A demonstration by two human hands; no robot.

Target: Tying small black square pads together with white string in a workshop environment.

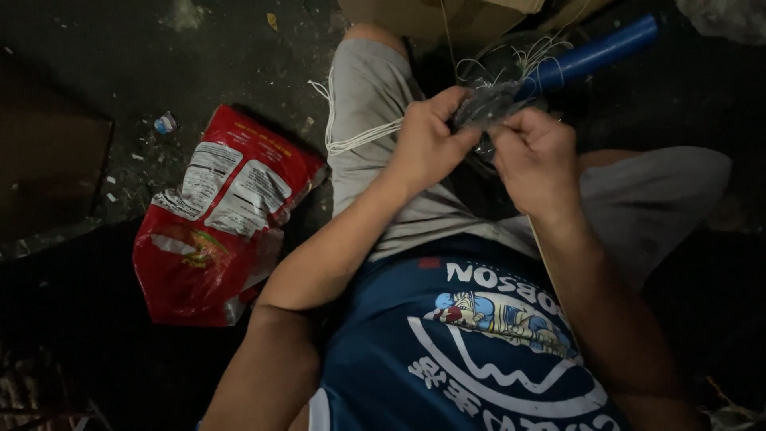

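The person sits on the dark floor (104, 72) and looks down at 2 bare hands held close together above the lap. The left hand (427, 144) is curled almost shut, and its fingers pinch the near edge of a crumpled piece of grey see-through plastic wrap (487, 105). The right hand (536, 156) is curled too, with its fingertips pressed on the other side of the same wrap. The wrap sits around the near end of a long blue round handle (594, 53), which sticks out away from the person, up toward the top right. I cannot tell what the handle belongs to, because it is dark there.

Thin white strings (351, 142) lie over the left leg, on the grey shorts (363, 96), and run up to the left hand. More thin strings (531, 56) are bunched beside the blue handle.

A big red shiny plastic bag (211, 231) with white patches lies crumpled on the floor, just beside the left arm. A small scrap of wrapper (165, 123) lies on the floor farther off. The person wears a dark blue shirt (447, 351) with a white picture on it
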